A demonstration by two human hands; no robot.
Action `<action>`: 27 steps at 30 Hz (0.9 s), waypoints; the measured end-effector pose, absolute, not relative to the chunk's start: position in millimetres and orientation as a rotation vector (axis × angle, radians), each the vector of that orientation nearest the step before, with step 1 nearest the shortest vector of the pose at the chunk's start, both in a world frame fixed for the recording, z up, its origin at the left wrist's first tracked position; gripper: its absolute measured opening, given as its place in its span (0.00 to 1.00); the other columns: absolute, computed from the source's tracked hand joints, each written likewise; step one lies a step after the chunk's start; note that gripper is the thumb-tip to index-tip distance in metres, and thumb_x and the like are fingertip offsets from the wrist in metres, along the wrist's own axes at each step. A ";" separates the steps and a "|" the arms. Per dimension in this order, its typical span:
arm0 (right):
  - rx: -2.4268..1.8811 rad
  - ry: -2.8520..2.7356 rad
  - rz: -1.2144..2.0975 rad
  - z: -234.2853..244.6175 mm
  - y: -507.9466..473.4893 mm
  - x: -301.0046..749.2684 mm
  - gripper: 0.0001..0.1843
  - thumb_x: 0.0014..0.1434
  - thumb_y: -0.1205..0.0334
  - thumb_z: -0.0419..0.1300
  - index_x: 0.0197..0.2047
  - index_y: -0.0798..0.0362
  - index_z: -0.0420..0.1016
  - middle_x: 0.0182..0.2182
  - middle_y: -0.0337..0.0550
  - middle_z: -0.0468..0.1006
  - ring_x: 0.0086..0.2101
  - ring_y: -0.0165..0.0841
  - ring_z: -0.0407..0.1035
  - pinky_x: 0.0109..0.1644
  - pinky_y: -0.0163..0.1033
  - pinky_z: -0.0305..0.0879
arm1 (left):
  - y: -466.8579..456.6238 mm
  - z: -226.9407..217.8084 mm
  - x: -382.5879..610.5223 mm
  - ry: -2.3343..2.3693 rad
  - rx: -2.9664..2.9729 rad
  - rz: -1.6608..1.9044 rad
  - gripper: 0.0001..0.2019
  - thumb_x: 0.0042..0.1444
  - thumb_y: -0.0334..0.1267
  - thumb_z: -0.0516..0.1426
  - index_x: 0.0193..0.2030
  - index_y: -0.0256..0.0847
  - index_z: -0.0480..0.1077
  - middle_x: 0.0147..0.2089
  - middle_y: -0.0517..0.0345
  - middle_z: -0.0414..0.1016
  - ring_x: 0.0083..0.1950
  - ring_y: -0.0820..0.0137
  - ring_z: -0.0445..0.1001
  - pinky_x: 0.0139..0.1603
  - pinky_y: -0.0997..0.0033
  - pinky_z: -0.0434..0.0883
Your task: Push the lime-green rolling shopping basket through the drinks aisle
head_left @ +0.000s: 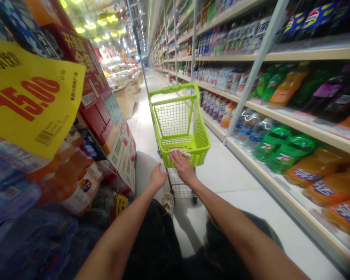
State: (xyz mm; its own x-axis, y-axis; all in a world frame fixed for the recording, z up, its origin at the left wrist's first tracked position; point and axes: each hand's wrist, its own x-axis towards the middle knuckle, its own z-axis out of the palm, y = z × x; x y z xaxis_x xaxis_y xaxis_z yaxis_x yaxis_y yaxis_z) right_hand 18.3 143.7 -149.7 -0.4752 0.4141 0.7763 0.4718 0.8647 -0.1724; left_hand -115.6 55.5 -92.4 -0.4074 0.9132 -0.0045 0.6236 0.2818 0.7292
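Showed a shopping cart (203, 136) at centre, on the floor (227, 175), between stacked cartons (119, 155) at left and a shelf rack (252, 77) at right. Placed a cloth-like piece (186, 153) on the cart's near rim, beneath the right hand (181, 165), with the left hand (158, 177) near, to the left. Included bottles (291, 149) on the rack's shelves, a price sign (32, 93) before the cartons, and bottle packs (84, 184) below the sign.

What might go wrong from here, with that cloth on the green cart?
The cart stands on wheels, so pressing with the right hand might make it roll; the left hand doesn't appear to hold it.

A wheel could nudge the shoe close by.

The cloth, which looks pressed under the fingers against the near rim, might slip into the basket.
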 end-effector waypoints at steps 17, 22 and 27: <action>-0.589 -2.120 -0.010 -143.4 123.7 11.2 0.24 0.60 0.75 0.42 0.57 0.56 0.64 0.59 0.49 0.62 0.63 0.34 0.39 0.63 0.52 0.52 | 46.1 -98.4 -132.4 2.432 1.652 0.453 0.28 0.49 0.33 0.52 0.59 0.34 0.57 0.62 0.42 0.61 0.62 0.59 0.59 0.60 0.57 0.57; -0.591 -2.183 0.015 -133.5 132.9 -4.9 0.24 0.60 0.75 0.43 0.57 0.53 0.64 0.59 0.47 0.62 0.63 0.33 0.40 0.63 0.52 0.51 | 46.8 -95.5 -126.6 2.433 1.749 0.438 0.30 0.49 0.31 0.51 0.61 0.32 0.54 0.66 0.39 0.53 0.66 0.56 0.51 0.62 0.51 0.52; -0.642 -2.238 0.124 -175.6 122.6 0.9 0.27 0.56 0.77 0.46 0.57 0.53 0.63 0.58 0.49 0.64 0.62 0.32 0.46 0.61 0.51 0.54 | 48.5 -102.6 -120.3 2.080 1.323 0.841 0.28 0.47 0.29 0.52 0.58 0.34 0.59 0.64 0.44 0.58 0.65 0.62 0.54 0.63 0.60 0.52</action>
State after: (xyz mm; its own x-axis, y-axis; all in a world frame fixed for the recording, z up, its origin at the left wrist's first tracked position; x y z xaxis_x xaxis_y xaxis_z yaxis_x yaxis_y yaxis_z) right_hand 0.9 122.6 -175.6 -0.5617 0.4848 0.6704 0.4077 0.8673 -0.2856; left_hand -120.3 48.5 -102.6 -0.3795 0.9194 -0.1035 0.5891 0.3264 0.7392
